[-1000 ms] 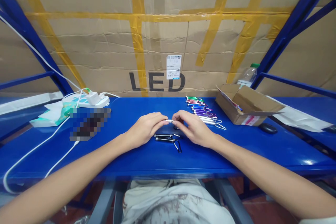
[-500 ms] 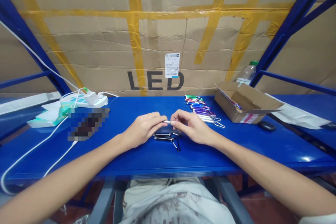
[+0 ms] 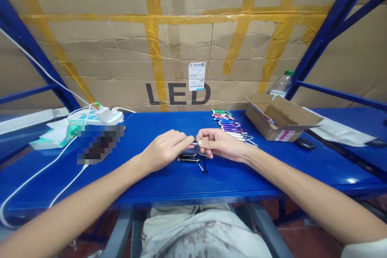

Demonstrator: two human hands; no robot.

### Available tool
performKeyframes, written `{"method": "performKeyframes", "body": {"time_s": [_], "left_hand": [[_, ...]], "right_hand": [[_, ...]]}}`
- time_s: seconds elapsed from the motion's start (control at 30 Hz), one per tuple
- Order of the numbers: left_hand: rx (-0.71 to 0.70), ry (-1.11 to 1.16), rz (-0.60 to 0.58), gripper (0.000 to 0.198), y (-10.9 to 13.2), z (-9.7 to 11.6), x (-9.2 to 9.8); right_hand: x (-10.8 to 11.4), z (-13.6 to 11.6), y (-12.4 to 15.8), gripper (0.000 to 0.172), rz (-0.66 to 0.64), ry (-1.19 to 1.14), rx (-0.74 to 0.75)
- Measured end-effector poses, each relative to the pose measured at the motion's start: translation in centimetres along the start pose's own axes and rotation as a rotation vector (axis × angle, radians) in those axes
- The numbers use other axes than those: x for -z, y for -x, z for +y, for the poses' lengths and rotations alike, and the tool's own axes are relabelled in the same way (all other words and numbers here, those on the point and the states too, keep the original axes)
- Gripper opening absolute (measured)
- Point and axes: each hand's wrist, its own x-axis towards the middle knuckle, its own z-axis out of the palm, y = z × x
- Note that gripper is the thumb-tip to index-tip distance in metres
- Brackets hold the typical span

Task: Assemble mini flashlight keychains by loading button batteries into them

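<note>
Over the middle of the blue table, my left hand [image 3: 165, 148] is closed around one end of a small black-and-silver tube [image 3: 195, 143]. The thumb and fingers of my right hand [image 3: 219, 144] pinch its silver end, so most of the tube is hidden. Just below my hands lie black tubes with carabiner clips [image 3: 189, 160], partly covered by my fingers. Behind my right hand, several tubes with clips [image 3: 229, 124] are laid out in a colour-sorted column: green, red, blue, purple and silver.
An open cardboard box [image 3: 279, 119] stands at the right, with a black computer mouse [image 3: 304, 144] beside it and a green-capped bottle [image 3: 282, 83] behind. On the left are a power strip [image 3: 116, 119], white cables, a tissue pack [image 3: 50, 141] and a blurred-out dark object [image 3: 101, 145].
My right hand has turned, and its fingers now curl lower around the tube's silver end. My left fingers have shifted slightly right. The view has moved a little.
</note>
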Motion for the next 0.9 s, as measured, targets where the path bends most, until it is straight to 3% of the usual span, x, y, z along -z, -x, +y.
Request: {"method": "performKeyframes", "body": {"time_s": [0.17, 0.33, 0.53, 0.63, 0.9], "left_hand": [[0.107, 0.076, -0.016, 0.018, 0.3, 0.0, -0.6], [0.298, 0.229, 0.012, 0.023, 0.5, 0.2, -1.2], [0.430, 0.346, -0.011, 0.022, 0.4, 0.4, -1.5], [0.411, 0.352, -0.010, 0.021, 0.5, 0.4, -1.5], [0.174, 0.177, -0.025, 0.021, 0.4, 0.0, -0.8]], "right_hand": [[0.0, 0.6, -0.4, 0.039, 0.095, 0.218, 0.222], [-0.3, 0.7, 0.1, 0.018, 0.291, 0.657, 0.413], [0.0, 0.8, 0.5, 0.014, 0.274, 0.884, 0.468], [0.0, 0.8, 0.4, 0.020, 0.268, 0.827, 0.413], [-0.1, 0.3, -0.1, 0.043, 0.063, 0.186, 0.093]]}}
